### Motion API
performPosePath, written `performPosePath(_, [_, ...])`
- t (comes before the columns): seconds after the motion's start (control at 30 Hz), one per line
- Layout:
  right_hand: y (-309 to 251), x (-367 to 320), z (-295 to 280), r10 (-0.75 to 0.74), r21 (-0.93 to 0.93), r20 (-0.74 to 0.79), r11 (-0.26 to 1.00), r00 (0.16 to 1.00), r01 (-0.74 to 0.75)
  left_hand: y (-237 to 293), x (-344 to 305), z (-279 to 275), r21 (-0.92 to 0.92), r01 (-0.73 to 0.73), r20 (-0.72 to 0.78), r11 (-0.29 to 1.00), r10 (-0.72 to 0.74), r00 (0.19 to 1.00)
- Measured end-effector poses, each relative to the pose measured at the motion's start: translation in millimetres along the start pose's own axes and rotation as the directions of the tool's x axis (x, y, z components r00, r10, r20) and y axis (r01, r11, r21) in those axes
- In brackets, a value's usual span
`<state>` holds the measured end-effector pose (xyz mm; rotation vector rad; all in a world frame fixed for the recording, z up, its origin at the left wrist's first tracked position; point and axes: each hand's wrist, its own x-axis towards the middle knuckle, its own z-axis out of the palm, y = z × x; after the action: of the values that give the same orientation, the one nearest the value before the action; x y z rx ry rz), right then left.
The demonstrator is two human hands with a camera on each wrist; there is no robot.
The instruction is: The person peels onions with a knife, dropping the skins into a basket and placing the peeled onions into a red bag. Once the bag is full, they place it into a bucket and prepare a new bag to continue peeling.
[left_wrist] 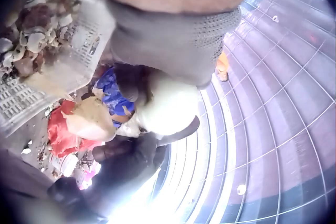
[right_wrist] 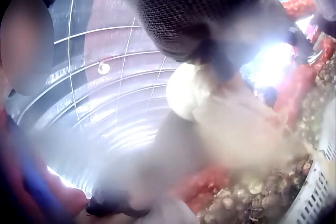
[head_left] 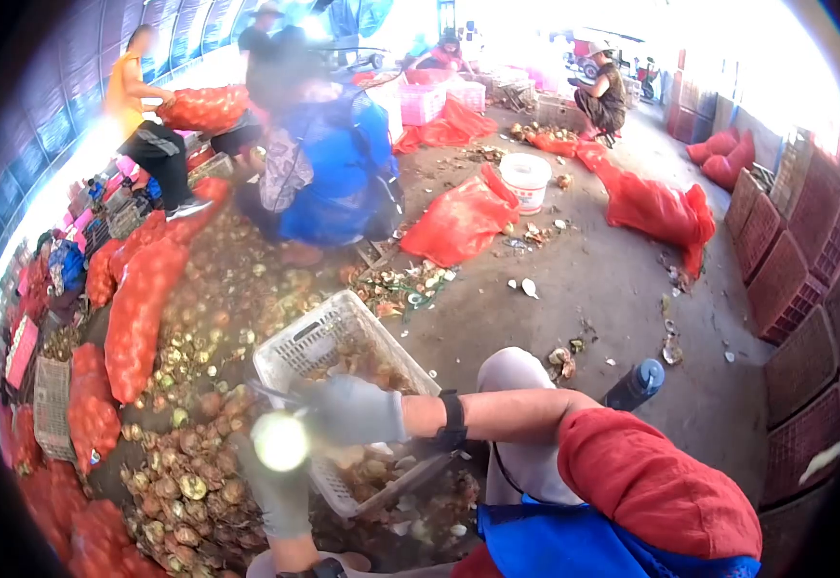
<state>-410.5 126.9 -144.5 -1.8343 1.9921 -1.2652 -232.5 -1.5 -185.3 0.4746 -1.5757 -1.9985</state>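
My gloved left hand (head_left: 280, 496) grips a pale, peeled-looking onion (head_left: 281, 440), overexposed in the head view. The left wrist view shows the same onion (left_wrist: 170, 106) under the grey glove, with loose papery skin (left_wrist: 89, 119) hanging beside it. Close against the onion is my gloved right hand (head_left: 352, 409); a thin blade-like tool (head_left: 270, 392) juts left from its fingers. Blurred beige skin (right_wrist: 247, 124) trails below the right fingers in the right wrist view. Beneath both hands stands a white plastic crate (head_left: 285, 352) holding peelings and onions.
A heap of onions (head_left: 188, 482) spreads along the left, beside full red mesh sacks (head_left: 145, 308). People work farther back, one in blue (head_left: 328, 183). A white bucket (head_left: 526, 181) and red bags (head_left: 463, 217) lie ahead. Stacked crates (head_left: 800, 279) line the right; a dark bottle (head_left: 635, 382) stands near my knee.
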Motion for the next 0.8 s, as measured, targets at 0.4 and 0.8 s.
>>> performPosePath(0.4, [-2.2,19.5,-19.4,0.002,0.287,-0.129,0.957,0.992,0.035,6.2,-19.4,12.9,-0.15,-0.138,-0.051,0.979,0.132,0.99])
performPosePath(0.8, [-16.0,14.7,-25.9,-0.069,0.283,0.142,0.959,0.987,0.026,25.0,-14.8,22.9,-0.181,-0.268,-0.001,0.946,0.273,0.962])
